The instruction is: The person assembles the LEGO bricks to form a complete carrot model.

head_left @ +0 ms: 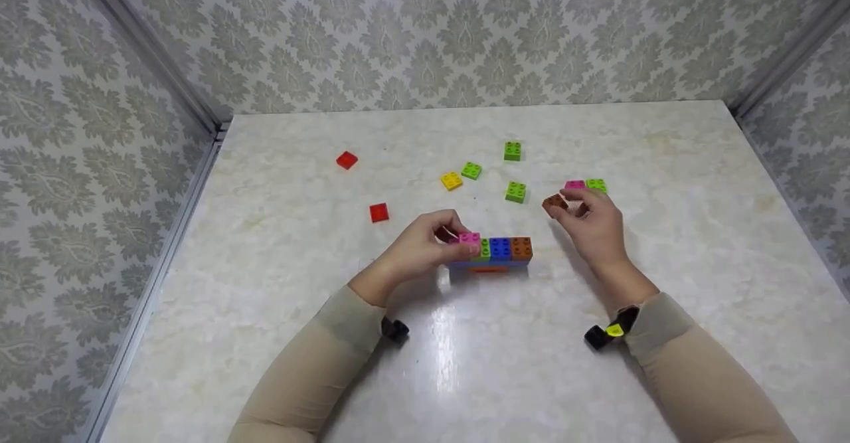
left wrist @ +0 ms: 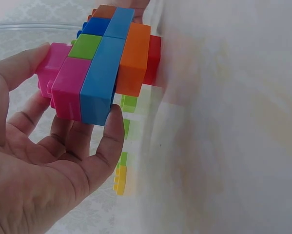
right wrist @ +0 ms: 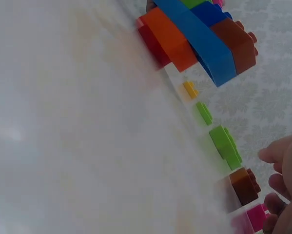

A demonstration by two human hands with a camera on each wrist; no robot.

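Observation:
My left hand (head_left: 428,244) holds the left end of a toy building brick model (left wrist: 99,78), its fingers and thumb around that end. The model has a red brick at the bottom, then orange, then long blue bricks. A row of pink, green, blue and brown bricks lies above these, and one pink brick (head_left: 469,239) tops the left end. At the right, my right hand (head_left: 597,227) is over a loose brown brick (head_left: 554,204), fingertips close by it. In the right wrist view, this brown brick (right wrist: 244,186) sits studs up, with a gap between it and the thumb.
Beyond the right hand lie a pink brick (head_left: 574,184) and a green brick (head_left: 596,184). Several green bricks (head_left: 515,192) and a yellow brick (head_left: 451,180) are behind the model. Red bricks (head_left: 378,212) lie at the left. A patterned wall (head_left: 425,38) closes the table's back.

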